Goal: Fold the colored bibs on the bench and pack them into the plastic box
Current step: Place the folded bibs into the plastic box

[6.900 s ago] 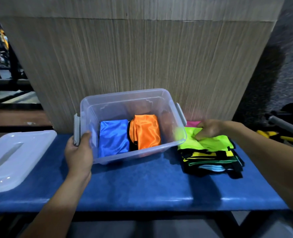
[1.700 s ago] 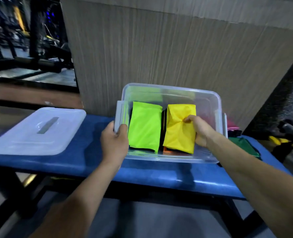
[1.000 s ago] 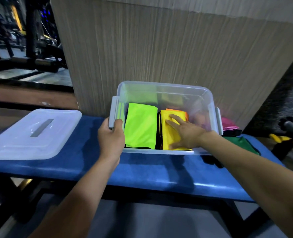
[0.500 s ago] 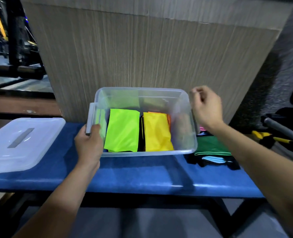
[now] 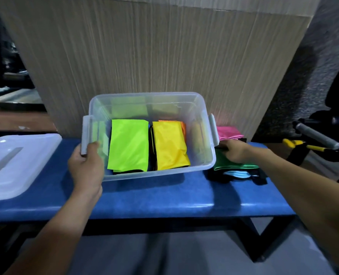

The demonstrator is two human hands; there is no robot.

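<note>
Two hands are working at the blue worktop (image 5: 154,199). The left hand (image 5: 86,165) is holding the near left corner of the clear plastic box (image 5: 209,153), with the thumb over the rim beside the grey side latch (image 5: 84,133); its grip is clamped on the box wall. The right hand (image 5: 235,151) is lying on the green bib (image 5: 220,163), which is the top piece of a small pile just to the right of the box. The fingers are bending down onto the cloth, but I cannot tell if this grip is really closing on it or only pressing.

Inside the box, a lime bib (image 5: 127,144) is lying folded on the left and a yellow bib (image 5: 169,145) on the right, side by side. An orange bib (image 5: 183,128) is showing a little at the far edge under the yellow one, and dark trim is showing under both.

Under the green bib there are a light blue piece (image 5: 238,174) and black cloth (image 5: 260,178). A pink bib (image 5: 229,132) is lying behind the pile, near the right latch of the box.

The box lid (image 5: 15,165) is resting on the left end of the worktop, well apart from the box. A wood-pattern panel (image 5: 154,52) is standing behind the worktop.
</note>
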